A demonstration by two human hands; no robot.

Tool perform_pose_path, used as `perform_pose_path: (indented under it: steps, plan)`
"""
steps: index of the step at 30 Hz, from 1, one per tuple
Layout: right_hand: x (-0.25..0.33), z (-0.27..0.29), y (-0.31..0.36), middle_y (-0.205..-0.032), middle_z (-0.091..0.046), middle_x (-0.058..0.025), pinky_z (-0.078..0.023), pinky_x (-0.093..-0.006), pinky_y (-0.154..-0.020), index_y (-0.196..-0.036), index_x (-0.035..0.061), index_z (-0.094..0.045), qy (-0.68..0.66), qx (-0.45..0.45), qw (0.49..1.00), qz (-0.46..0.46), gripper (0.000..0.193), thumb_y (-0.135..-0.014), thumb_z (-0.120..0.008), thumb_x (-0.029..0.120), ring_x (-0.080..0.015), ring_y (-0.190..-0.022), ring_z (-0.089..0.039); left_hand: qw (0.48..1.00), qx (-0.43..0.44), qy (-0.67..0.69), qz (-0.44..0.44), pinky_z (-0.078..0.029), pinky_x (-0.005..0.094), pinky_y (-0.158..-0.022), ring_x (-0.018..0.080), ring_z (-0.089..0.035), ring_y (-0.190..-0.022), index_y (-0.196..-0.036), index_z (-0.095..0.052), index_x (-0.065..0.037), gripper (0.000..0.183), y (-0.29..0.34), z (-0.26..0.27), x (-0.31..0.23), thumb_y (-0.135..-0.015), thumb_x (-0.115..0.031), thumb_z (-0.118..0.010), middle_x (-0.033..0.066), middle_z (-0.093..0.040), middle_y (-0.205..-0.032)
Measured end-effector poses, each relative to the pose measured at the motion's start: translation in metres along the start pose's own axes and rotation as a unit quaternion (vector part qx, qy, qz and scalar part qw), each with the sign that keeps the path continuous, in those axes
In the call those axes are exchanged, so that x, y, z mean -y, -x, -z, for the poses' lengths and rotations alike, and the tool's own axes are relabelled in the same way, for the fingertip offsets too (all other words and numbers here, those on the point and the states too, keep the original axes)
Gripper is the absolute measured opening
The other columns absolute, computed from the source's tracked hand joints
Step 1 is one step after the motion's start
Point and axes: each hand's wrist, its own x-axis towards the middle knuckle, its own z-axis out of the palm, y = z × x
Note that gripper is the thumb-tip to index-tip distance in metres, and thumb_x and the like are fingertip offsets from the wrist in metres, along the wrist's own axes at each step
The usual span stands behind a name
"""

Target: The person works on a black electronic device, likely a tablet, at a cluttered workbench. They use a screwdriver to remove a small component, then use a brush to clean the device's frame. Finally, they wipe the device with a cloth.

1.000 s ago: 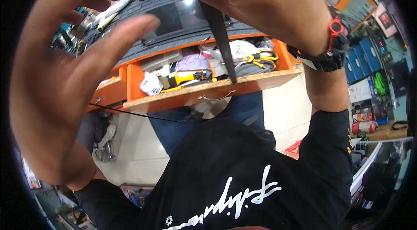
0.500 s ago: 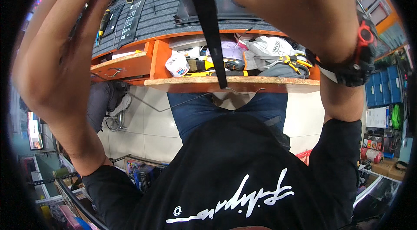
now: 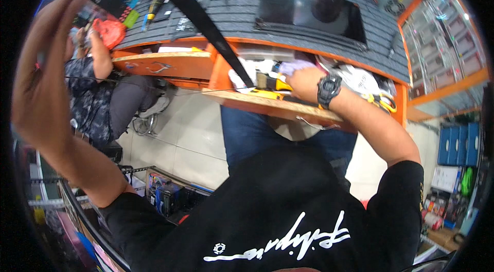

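My right hand (image 3: 304, 85), with a black watch on its wrist, reaches down into the open wooden drawer (image 3: 239, 101). Its fingers point down among the tools, against a yellow-and-black handle (image 3: 281, 85); the fingertips are hidden, so a grip cannot be made out. Beside that handle lies a brush (image 3: 265, 82) with dark bristles. A pale purple cloth (image 3: 298, 65) lies behind the hand, and white gloves (image 3: 357, 79) are to its right. My left arm is raised at the far left; its hand (image 3: 72, 2) is smeared near the rim, fingers unclear.
A dark screen panel (image 3: 314, 15) lies on the grey ribbed mat (image 3: 234, 12). A black strap (image 3: 198, 20) hangs across the view. Another open drawer (image 3: 154, 64) is at left, near a seated person (image 3: 92, 92) with a red item (image 3: 109, 33). A glass cabinet (image 3: 445, 40) stands right.
My right arm has come down from the top of the view, and its hand is now in the drawer. The view has shifted, uncovering the screen panel and the seated person; the strap has swung.
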Motion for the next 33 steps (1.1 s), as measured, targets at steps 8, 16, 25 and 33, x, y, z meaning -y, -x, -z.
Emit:
perform_pose_path:
  steps: [8, 16, 25, 33]
  plan:
    - [0.008, 0.030, 0.009, -0.097, -0.074, -0.0225, -0.059, -0.0483, -0.079, -0.102, -0.0001, -0.073, 0.010, -0.009, 1.000, 0.014, 0.021, -0.089, -0.058, 0.007, -0.0382, -0.091, -0.074, 0.990, -0.036, 0.030, 0.132, -0.055, 0.0267, -0.078, 0.0145, -0.070, -0.088, -0.116, -0.078, 0.001, 0.028, 0.006, -0.008, -0.015, -0.089, 0.004, -0.074, 0.0113, -0.075, -0.099]
    - [-0.011, 0.139, 0.109, -0.090, -0.073, -0.0088, -0.053, -0.0290, -0.076, -0.094, 0.0000, -0.071, -0.335, -0.322, 0.885, -0.033, 0.019, -0.082, -0.084, 0.009, -0.0163, -0.079, -0.069, 0.991, -0.072, 0.012, 0.113, -0.055, 0.0274, -0.075, 0.0182, -0.070, -0.085, -0.113, -0.079, -0.002, 0.030, 0.004, -0.011, -0.017, -0.083, 0.002, -0.078, 0.0110, -0.073, -0.097]
    - [0.070, 0.228, 0.127, -0.091, -0.069, -0.0123, -0.053, -0.0287, -0.066, -0.111, 0.0013, -0.066, -0.185, -0.518, 0.818, 0.171, 0.030, -0.091, -0.074, 0.022, -0.0195, -0.073, -0.066, 0.996, -0.035, -0.054, 0.068, -0.054, 0.0334, -0.068, 0.0234, -0.070, -0.076, -0.106, -0.078, -0.003, 0.019, -0.020, -0.009, -0.036, -0.087, -0.006, -0.076, 0.0090, -0.070, -0.088]
    - [0.110, 0.248, 0.071, -0.087, -0.068, -0.0130, -0.051, -0.0365, -0.063, -0.108, -0.0010, -0.069, 0.115, -0.486, 0.812, 0.302, 0.039, -0.073, -0.081, 0.011, -0.0266, -0.073, -0.068, 0.995, 0.009, -0.078, 0.065, -0.058, 0.0321, -0.075, 0.0236, -0.074, -0.082, -0.107, -0.077, 0.000, 0.019, -0.033, 0.006, -0.049, -0.089, -0.006, -0.076, 0.0094, -0.073, -0.093]
